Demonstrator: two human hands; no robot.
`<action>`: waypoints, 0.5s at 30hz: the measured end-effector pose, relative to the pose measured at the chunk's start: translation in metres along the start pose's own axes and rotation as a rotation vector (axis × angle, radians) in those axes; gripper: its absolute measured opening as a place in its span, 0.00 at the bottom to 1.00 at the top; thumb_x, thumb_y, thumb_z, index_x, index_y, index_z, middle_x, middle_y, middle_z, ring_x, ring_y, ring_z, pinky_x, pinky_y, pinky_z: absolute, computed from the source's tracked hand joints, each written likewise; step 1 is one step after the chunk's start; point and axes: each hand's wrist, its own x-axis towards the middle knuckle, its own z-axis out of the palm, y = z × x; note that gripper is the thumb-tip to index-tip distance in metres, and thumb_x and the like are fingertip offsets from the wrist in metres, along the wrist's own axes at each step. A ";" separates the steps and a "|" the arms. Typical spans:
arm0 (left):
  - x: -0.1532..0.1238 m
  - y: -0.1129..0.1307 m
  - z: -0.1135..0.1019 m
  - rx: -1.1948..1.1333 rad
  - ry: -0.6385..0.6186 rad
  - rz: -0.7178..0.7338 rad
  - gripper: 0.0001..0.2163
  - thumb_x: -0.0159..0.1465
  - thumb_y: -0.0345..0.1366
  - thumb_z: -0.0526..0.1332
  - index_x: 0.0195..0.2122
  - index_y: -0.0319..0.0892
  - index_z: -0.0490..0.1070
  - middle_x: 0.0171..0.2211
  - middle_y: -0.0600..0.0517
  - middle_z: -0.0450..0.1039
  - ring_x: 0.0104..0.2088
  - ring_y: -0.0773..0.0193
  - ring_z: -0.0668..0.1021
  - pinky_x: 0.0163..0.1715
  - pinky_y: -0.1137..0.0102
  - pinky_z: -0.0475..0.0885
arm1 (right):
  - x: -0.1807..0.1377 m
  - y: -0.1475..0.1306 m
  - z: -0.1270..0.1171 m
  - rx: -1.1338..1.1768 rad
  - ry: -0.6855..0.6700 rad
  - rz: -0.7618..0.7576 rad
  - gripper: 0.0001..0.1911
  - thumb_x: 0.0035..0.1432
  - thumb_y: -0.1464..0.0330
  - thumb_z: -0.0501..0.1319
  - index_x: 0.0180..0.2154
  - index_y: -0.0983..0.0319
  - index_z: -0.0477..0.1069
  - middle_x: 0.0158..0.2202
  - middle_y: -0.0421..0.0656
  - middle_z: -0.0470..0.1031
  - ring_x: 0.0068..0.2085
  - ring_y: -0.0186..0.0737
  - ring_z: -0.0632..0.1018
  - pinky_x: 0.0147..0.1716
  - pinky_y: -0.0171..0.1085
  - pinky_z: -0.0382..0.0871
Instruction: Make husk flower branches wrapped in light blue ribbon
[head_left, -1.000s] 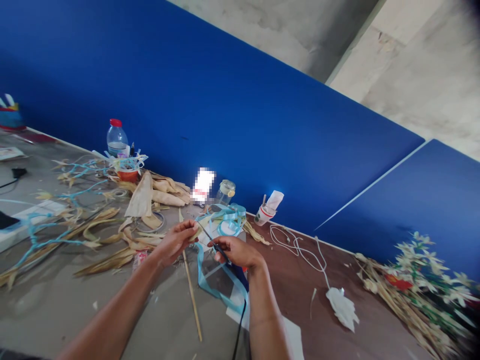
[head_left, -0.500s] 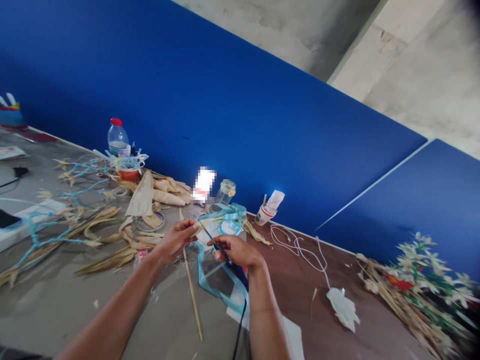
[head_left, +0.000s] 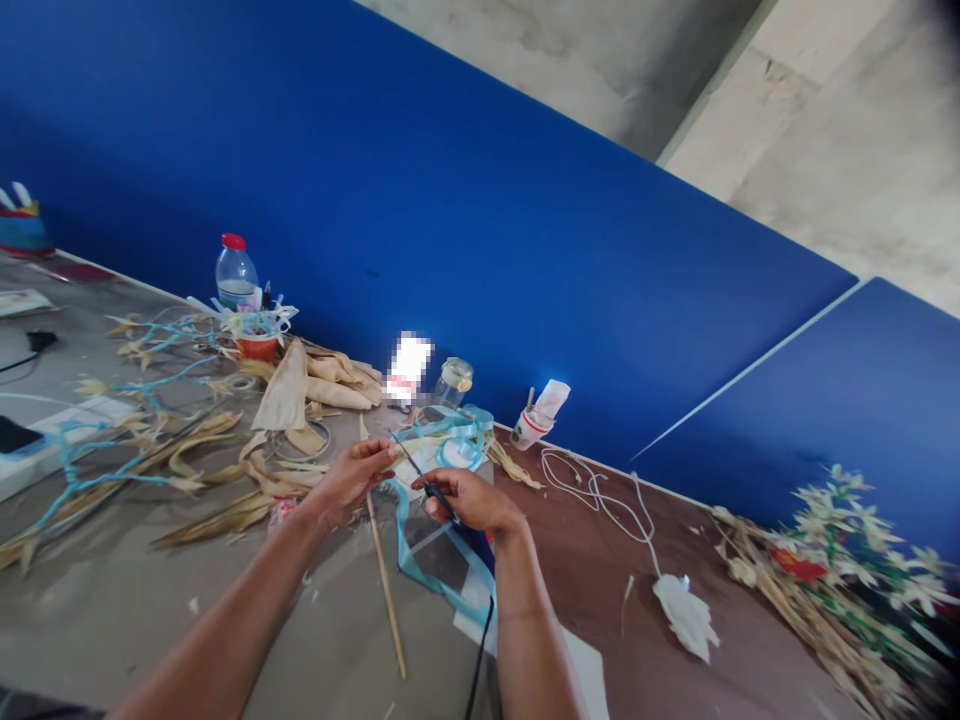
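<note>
My left hand (head_left: 354, 482) is closed, its thumb and fingertips pinching a pale corn husk strip (head_left: 411, 452). Fingers curled round the dark handles, my right hand (head_left: 480, 502) holds a pair of scissors (head_left: 439, 497). The blades point up and left, across the strip close to my left fingertips; whether they touch it I cannot tell. Light blue ribbon (head_left: 406, 545) loops below and behind both hands, over a white sheet. Under my left hand a thin stick (head_left: 386, 590) lies on the grey table (head_left: 330, 640).
Dried husks (head_left: 337, 385) and blue-wrapped stems (head_left: 75, 485) lie to the left. A bottle (head_left: 236, 275), a bright blurred-out screen (head_left: 407, 368), a glass jar (head_left: 454, 382) and a paper cup (head_left: 531, 428) stand along the blue partition (head_left: 525, 250). A white cable (head_left: 600, 495) and flowers (head_left: 847, 530) are at right.
The scissor blades have shifted slightly up and left, with the tip nearer my left fingers. Both hands stay in almost the same place.
</note>
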 end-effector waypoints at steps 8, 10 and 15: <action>0.005 -0.004 -0.004 -0.011 0.024 0.014 0.11 0.44 0.39 0.71 0.24 0.40 0.74 0.26 0.53 0.72 0.27 0.69 0.72 0.30 0.74 0.68 | -0.001 -0.007 0.004 0.061 0.031 0.030 0.18 0.51 0.68 0.59 0.45 0.63 0.71 0.22 0.35 0.66 0.24 0.28 0.66 0.27 0.31 0.60; 0.005 -0.005 -0.005 -0.018 0.033 0.021 0.11 0.44 0.39 0.71 0.25 0.40 0.74 0.26 0.53 0.72 0.27 0.70 0.72 0.31 0.74 0.68 | 0.000 -0.008 0.004 0.059 0.022 0.029 0.18 0.51 0.68 0.59 0.46 0.64 0.71 0.22 0.36 0.66 0.24 0.28 0.66 0.28 0.31 0.60; 0.005 -0.004 -0.004 0.004 0.060 0.038 0.11 0.44 0.40 0.71 0.24 0.40 0.74 0.26 0.53 0.72 0.27 0.69 0.73 0.31 0.74 0.68 | 0.001 -0.007 0.004 0.035 0.039 0.035 0.20 0.52 0.67 0.59 0.47 0.64 0.71 0.21 0.36 0.65 0.25 0.29 0.66 0.27 0.31 0.59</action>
